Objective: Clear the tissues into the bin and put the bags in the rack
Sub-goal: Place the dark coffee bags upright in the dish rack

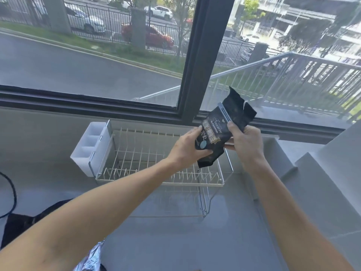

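Both my hands hold a black foil bag (218, 132) with gold print, up in the air above the right end of a white wire rack (160, 180). My left hand (187, 147) grips the bag's lower left side. My right hand (244, 141) clasps its right side, near a blue clip (224, 114) that pinches the folded top. The rack stands on the grey floor below the window and nothing is in its slots. No tissues or bin are in view.
A white plastic cutlery holder (91, 147) hangs on the rack's left end. Grey steps (312, 173) rise at the right. A silver foil bag (91, 259) and dark cloth (19, 227) lie at the lower left, with a black cable (13, 194) beside them.
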